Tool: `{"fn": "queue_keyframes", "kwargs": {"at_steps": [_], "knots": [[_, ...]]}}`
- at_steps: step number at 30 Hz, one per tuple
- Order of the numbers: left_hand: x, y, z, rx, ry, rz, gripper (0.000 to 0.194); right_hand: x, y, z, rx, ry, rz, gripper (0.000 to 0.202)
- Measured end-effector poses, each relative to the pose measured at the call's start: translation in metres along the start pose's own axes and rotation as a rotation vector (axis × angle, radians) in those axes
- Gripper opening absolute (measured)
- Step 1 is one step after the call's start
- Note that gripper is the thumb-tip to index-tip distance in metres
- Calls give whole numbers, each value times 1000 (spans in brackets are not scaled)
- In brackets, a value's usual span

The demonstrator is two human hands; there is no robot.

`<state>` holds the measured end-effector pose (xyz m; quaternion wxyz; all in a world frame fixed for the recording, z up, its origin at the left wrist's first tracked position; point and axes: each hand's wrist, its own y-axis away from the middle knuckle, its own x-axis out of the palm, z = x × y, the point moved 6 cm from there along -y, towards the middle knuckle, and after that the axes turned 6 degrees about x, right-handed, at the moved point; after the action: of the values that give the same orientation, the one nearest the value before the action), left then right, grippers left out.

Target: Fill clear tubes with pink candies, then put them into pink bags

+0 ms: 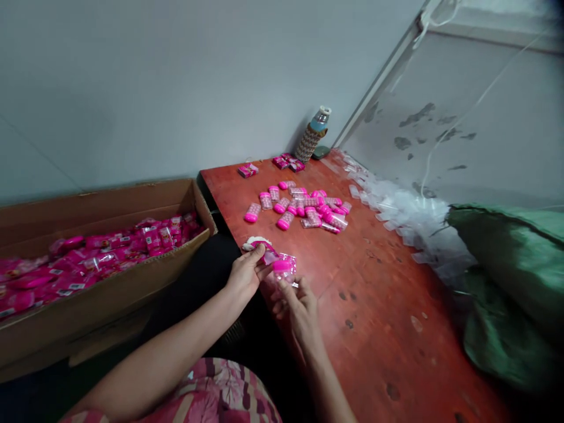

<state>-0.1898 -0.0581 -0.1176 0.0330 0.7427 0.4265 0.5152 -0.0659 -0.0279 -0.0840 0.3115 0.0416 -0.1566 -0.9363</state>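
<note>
My left hand (244, 275) is closed, its thumb pressed on a pink piece with a white scalloped edge (267, 252). My right hand (303, 311) pinches the lower end of a small clear container with a pink cap (282, 267), just over the table's near edge. The two held things meet between my hands, and their exact join is hard to make out. Beyond them lies a loose pile of similar pink-capped clear containers (312, 202), with a light dotted pattern.
To the left, a long cardboard box (132, 249) holds many wrapped pink packs (99, 258). Pink packets (248, 170) and a bottle in a woven sleeve (309, 141) stand at the red table's (365, 305) back. Clear plastic pieces (396, 205) and a green sack (506, 294) line the right.
</note>
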Motion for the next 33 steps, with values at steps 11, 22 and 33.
{"fn": "queue_keyframes", "kwargs": {"at_steps": [11,22,33], "knots": [[12,13,0,39,-113,176,28,16,-4,-10,-10,-143,-2,24],[15,14,11,-57,-352,321,28,9,-6,-15,-97,-41,-122,23],[17,14,11,-67,-504,412,25,3,-10,-16,-77,-129,-97,23]]}}
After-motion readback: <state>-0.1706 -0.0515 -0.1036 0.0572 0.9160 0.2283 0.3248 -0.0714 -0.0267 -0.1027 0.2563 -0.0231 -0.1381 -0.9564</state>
